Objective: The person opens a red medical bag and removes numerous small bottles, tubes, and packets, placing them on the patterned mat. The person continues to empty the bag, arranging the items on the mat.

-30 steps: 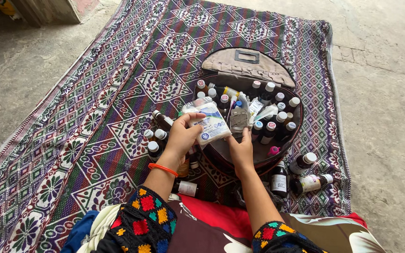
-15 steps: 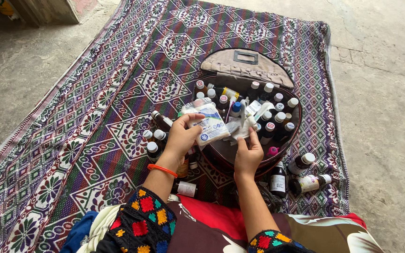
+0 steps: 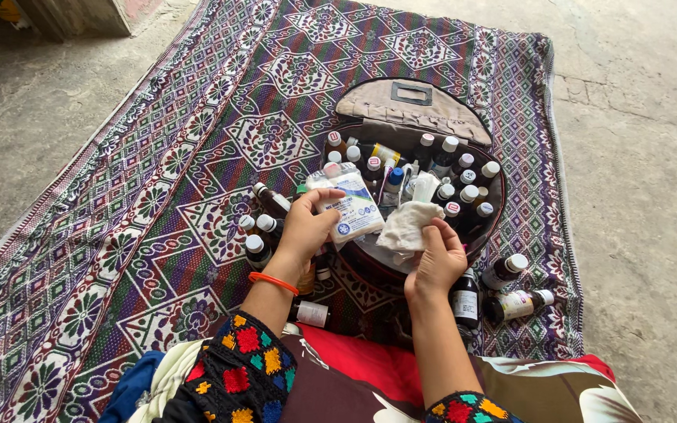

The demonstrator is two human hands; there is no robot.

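Covering most of the concrete floor (image 3: pixel 652 258), a patterned woven mat (image 3: pixel 158 196) in purple, green and white runs from 7 o'clock up to 1 o'clock. At centre lies a round brown case (image 3: pixel 495 205), lid (image 3: pixel 409 110) folded back toward 12 o'clock, packed with upright small bottles (image 3: pixel 464 192) with white caps. More dark bottles lie loose on the mat: 1 group (image 3: pixel 260 235) at 9 o'clock of the case, another (image 3: pixel 511 298) at 4 o'clock.

Left hand (image 3: pixel 303 235), orange bangle (image 3: pixel 272 280) at the wrist: fingers clamped on a clear plastic packet (image 3: pixel 346 202) with white and blue contents, held over the case's 9 o'clock edge.

Right hand (image 3: pixel 436 262): fingertips pinched on a crumpled white cloth (image 3: pixel 407 225), held above the case's 6 o'clock rim, just beside the packet at its 3 o'clock.

Embroidered black sleeves (image 3: pixel 244 368) with coloured squares show at 6 o'clock.
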